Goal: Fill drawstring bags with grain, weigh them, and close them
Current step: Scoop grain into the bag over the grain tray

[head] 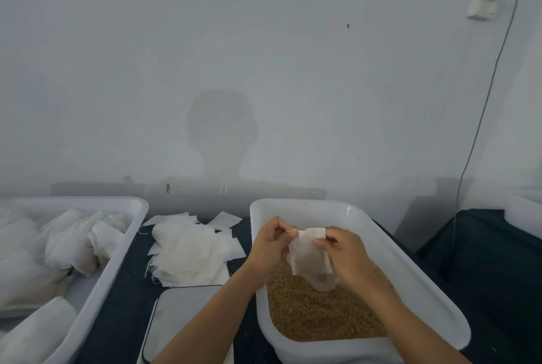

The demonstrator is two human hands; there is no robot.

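Note:
A small white drawstring bag (309, 255) hangs flat and empty above the brown grain (322, 313) in a white plastic tub (296, 208). My left hand (271, 242) pinches the bag's top left corner near its string. My right hand (344, 252) pinches the top right corner. Both hands hold the bag over the tub's far half. A translucent scoop-like shape (324, 280) lies in the grain just under the bag, partly hidden.
A heap of empty white bags (190, 249) lies on the dark cloth left of the tub. A scale with a pale platform (181, 319) sits in front of it. Another white tub (126, 246) at far left holds bags. A cable (484, 105) hangs down the wall.

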